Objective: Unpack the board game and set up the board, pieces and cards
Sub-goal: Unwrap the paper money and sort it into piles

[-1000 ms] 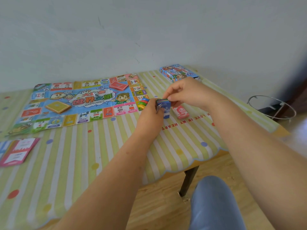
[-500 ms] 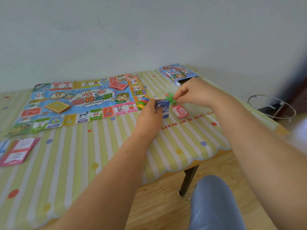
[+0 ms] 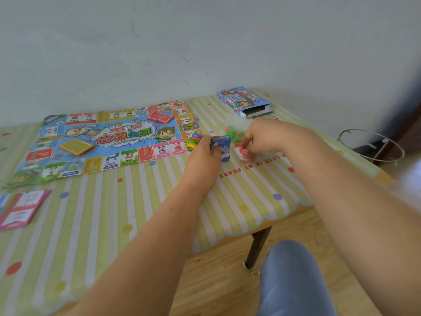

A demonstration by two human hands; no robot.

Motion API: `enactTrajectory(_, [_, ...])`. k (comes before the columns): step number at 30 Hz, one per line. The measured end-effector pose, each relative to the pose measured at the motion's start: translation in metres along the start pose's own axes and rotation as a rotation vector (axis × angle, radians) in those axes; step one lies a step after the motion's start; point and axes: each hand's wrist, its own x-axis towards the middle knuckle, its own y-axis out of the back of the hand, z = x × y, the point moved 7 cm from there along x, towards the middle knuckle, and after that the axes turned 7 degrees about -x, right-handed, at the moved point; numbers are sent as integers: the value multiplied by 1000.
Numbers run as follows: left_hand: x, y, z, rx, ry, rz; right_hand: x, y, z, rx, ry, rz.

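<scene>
Left edge cuts pink cards (image 3: 21, 209), green pieces (image 3: 233, 133) blurred behind right hand (image 3: 262, 137).

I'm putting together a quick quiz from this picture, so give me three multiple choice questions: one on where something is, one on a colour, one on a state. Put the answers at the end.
1. Where does the box lie?
A. in the person's lap
B. at the far right of the table
C. on the floor

2. What colour is the pack in the left hand?
A. blue
B. yellow
C. black

3. How is the box's near end?
A. open
B. taped shut
C. crushed flat

Answers:
1 B: the box lies on the cloth near the wall, right of everything else.
2 A: blue print shows in that hand's grip.
3 A: the end gapes and the white inside shows.
</scene>
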Motion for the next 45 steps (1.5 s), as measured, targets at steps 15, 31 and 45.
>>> enactTrajectory(15, [1, -1, -1, 8, -20, 0, 3, -1, 3, 108, -63, -2])
enactTrajectory(31, [0, -1, -1, 5, -20, -3, -1, 4, 7, 375, 43, 88])
enactTrajectory(45, [0, 0, 0, -11, -15, -5, -12, 15, -9, 653, 162, 173])
